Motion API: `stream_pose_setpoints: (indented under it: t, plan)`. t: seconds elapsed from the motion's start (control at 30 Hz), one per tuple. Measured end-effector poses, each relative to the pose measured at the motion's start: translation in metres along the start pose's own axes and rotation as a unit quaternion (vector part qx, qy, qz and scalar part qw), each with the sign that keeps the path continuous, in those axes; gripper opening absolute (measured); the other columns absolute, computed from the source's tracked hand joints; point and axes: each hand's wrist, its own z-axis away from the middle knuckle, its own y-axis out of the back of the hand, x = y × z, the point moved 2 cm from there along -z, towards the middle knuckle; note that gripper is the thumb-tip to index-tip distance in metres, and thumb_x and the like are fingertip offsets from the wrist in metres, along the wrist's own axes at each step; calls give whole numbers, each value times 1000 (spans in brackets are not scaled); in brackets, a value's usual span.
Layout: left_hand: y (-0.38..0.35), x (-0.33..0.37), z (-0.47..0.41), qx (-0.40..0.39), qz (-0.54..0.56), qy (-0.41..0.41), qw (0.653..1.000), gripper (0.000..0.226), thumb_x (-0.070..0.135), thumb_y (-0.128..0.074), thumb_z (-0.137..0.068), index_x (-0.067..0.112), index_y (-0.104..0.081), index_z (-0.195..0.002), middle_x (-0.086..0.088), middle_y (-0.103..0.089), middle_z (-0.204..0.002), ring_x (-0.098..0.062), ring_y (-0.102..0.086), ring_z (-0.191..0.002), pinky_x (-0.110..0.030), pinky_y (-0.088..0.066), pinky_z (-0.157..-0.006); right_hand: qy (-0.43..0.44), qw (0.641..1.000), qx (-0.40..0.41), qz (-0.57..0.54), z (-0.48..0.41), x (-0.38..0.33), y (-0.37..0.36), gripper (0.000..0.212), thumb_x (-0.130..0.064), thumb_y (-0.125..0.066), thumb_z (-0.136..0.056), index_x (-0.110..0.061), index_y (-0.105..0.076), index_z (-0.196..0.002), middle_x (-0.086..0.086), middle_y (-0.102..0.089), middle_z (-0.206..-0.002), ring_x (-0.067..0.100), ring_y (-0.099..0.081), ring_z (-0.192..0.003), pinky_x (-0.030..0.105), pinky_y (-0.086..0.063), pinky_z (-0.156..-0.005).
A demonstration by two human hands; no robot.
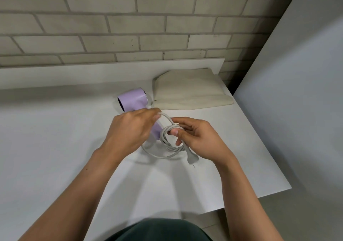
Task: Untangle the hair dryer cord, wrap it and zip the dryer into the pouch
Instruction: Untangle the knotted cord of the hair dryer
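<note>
Right grip (196,137) pinching coiled cord (163,136), plug (192,160) just below. Left grip (130,129) over dryer (132,99) handle, fingers (155,113) at cord loop, hold unclear. Pouch (189,94) flat on worktop (55,138), inside hidden.

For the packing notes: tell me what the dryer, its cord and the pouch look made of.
Hair dryer: likely plastic, smooth lilac shell with a soft sheen. Cord: probably rubbery plastic sheath, pale grey, bending in soft loops. Pouch: looks like cream fabric, matte, creased.
</note>
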Motion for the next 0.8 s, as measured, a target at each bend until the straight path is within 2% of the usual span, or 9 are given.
stream_pose_setpoints:
  t: [0.07, 0.13, 0.27, 0.37, 0.43, 0.53, 0.6, 0.7, 0.8]
  plan:
    - [4, -7, 5, -11, 50, 97, 994, 31, 45, -38, -104, 35, -62, -121, 4, -75, -85, -36, -68, -81, -44, -56, -69, -7, 1000, -4, -1, 2, 2, 0, 17, -19, -67, -101, -23, -76, -114, -5, -77, -92, 16, -71, -70, 28, -54, -64]
    - [5, -13, 8, -44, 87, 138, 986, 24, 39, -43, -106, 39, -57, -126, 8, -72, -83, -31, -68, -82, -44, -56, -75, 1, 1000, -4, -2, 4, 3, -2, 15, -17, -65, -102, -22, -77, -110, -9, -75, -85, 14, -68, -67, 23, -48, -60]
    - [4, -23, 11, -117, 31, 102, 987, 29, 25, -48, -104, 35, -63, -127, 11, -62, -107, -23, -61, -100, -41, -54, -78, 1, 999, -25, 28, 4, 4, -8, 17, -15, -63, -103, -21, -76, -113, -17, -71, -77, 9, -63, -64, 19, -44, -58]
    - [7, -13, 10, -116, 34, -8, 993, 37, 32, -60, -99, 34, -60, -136, 13, -55, -131, -15, -54, -119, -38, -54, -83, 9, 999, -38, 25, 6, -2, -11, 19, -14, -63, -103, -24, -76, -112, -12, -72, -78, 9, -61, -64, 17, -44, -59]
    - [6, -1, 8, -144, 60, -61, 986, 35, 32, -58, -102, 38, -59, -137, 17, -60, -121, -10, -56, -113, -38, -55, -83, 18, 999, -36, 7, 7, -7, -10, 18, -14, -64, -102, -27, -76, -105, -9, -73, -78, 10, -60, -64, 18, -45, -59]
    - [5, 9, 8, -138, 37, -49, 989, 31, 38, -45, -105, 46, -60, -131, 19, -61, -100, -13, -60, -91, -42, -55, -72, 19, 999, -17, -32, 9, -11, -9, 15, -13, -66, -101, -20, -78, -107, -10, -73, -81, 14, -61, -65, 22, -49, -61]
    - [6, 7, 11, -110, 33, -7, 993, 38, 50, -34, -104, 45, -61, -130, 17, -67, -106, -20, -64, -95, -44, -56, -72, 18, 998, 8, -52, 11, -10, -9, 18, -14, -67, -101, -17, -78, -115, -2, -77, -94, 18, -68, -69, 35, -57, -67]
    - [-3, 1, 21, -105, 85, 65, 989, 32, 44, -41, -106, 42, -63, -130, 10, -74, -112, -25, -67, -103, -45, -56, -78, -7, 997, 40, -70, 12, -7, -9, 20, -19, -71, -98, -20, -78, -118, 2, -80, -100, 21, -77, -82, 55, -61, -85]
    - [-14, -3, 34, -111, 113, 124, 980, 34, 49, -32, -100, 42, -61, -117, 3, -73, -93, -31, -66, -89, -45, -56, -75, -11, 998, 34, -46, 13, -5, -13, 16, -16, -72, -98, -21, -80, -111, -3, -80, -98, 19, -77, -90, 44, -62, -83]
